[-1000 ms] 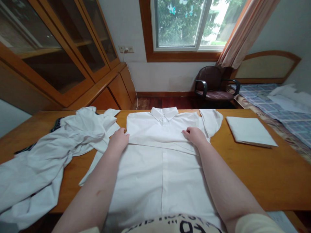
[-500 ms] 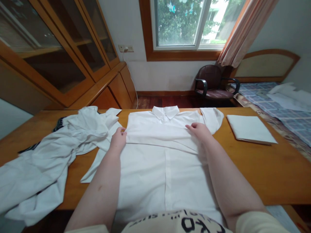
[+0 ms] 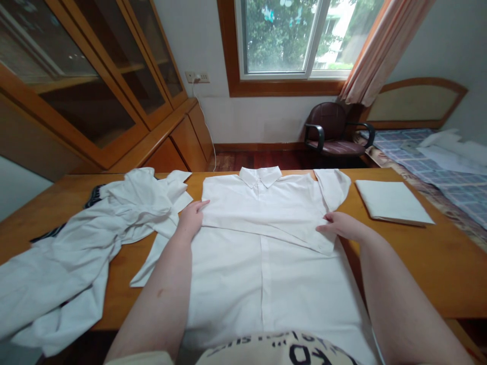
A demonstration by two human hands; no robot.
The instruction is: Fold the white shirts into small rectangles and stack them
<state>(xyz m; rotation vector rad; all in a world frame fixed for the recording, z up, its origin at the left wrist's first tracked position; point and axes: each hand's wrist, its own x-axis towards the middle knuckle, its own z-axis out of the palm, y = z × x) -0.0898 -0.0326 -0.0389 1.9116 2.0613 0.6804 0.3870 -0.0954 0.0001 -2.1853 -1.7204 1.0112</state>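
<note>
1. Left arm: forearm slanting up from the lower left corner, wrist nearly straight, left hand with back uppermost at the near-left edge of the white collared shirt.
2. Right arm: elbow out at the lower right, bare forearm angled inward, right hand turned toward the shirt's middle, fingertips pointing left.
3. Lettering: black, curved and cut off, on the cream printed top at the bottom edge; whole words not legible.
4. Left fingers: index outstretched onto the shirt's side edge, others partly hidden; impossible to tell grasp from light contact.
5. Right fingers: bent, tips slightly parted, touching the right-hand end of the cloth layer folded across the chest; pinched or merely resting, cannot tell.
6. Shirt: face up on the wooden table, collar at the far edge, placket down the middle, short folded sleeve portion beyond the right-hand shoulder.
7. Surroundings: crumpled white garment to the left, partly over dark striped fabric; flat white rectangular item to the right, apart from the shirt.
</note>
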